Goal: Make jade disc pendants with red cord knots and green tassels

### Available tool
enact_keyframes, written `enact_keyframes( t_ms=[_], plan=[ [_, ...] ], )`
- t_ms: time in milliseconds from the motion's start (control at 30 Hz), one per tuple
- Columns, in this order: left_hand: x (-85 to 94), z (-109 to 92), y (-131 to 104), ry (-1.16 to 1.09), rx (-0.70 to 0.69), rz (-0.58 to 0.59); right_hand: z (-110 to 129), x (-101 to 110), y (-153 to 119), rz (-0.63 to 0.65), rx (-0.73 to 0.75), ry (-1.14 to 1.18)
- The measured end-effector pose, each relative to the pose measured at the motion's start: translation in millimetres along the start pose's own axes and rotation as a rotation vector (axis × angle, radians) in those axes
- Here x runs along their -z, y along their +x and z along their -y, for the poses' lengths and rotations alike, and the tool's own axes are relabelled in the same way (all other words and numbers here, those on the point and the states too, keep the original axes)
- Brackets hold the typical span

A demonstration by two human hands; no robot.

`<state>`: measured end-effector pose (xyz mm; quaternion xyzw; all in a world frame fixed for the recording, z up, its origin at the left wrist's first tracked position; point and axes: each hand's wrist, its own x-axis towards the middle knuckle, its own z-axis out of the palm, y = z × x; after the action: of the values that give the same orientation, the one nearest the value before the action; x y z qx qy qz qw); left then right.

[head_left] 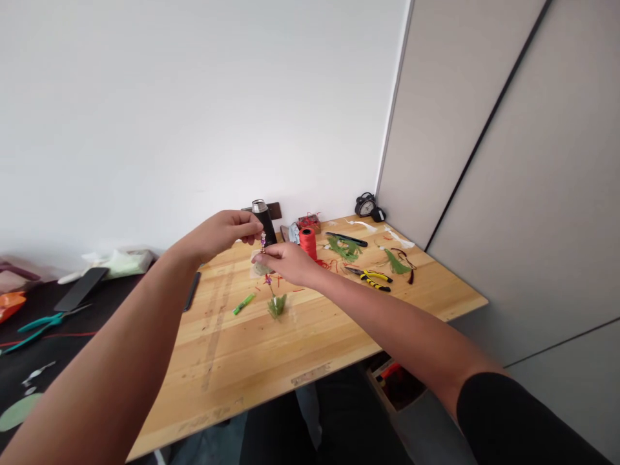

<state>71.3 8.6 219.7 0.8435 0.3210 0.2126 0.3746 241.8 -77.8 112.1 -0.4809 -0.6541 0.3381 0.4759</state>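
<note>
Pinching the purple beaded strand (263, 239) above the tabletop (252, 361), left hand (228, 229) at its top and right hand (292, 263) lower, we could let it slip if either fingertip grip slackens.

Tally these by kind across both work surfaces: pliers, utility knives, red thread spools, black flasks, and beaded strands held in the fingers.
Pliers: 2 (yellow-black pliers, teal pliers)
Utility knife: 1
Red thread spool: 1
Black flask: 1
Beaded strand: 1
Total: 6

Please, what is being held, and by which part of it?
A small beaded strand: the left hand holds its upper part, the right hand a lower part. The exact grip is too small to see.
</note>
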Motion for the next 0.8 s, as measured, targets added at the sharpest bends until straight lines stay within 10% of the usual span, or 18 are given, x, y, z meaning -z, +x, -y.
enact_keyframes(
  t_ms=[200, 400, 800],
  plan=[
    [-2.8, 61, -10, -0.474, -0.056, -0.223, 20, 4, 16, -0.004, 0.024, -0.064],
    [-54.7, 117, -39, -0.694, 0.014, -0.006, 36, 6, 34, -0.021, -0.02, 0.04],
    [-87.1, 80, -49, -0.705, -0.026, -0.183, 30, 18, 49, -0.104, -0.092, 0.289]
  ],
)
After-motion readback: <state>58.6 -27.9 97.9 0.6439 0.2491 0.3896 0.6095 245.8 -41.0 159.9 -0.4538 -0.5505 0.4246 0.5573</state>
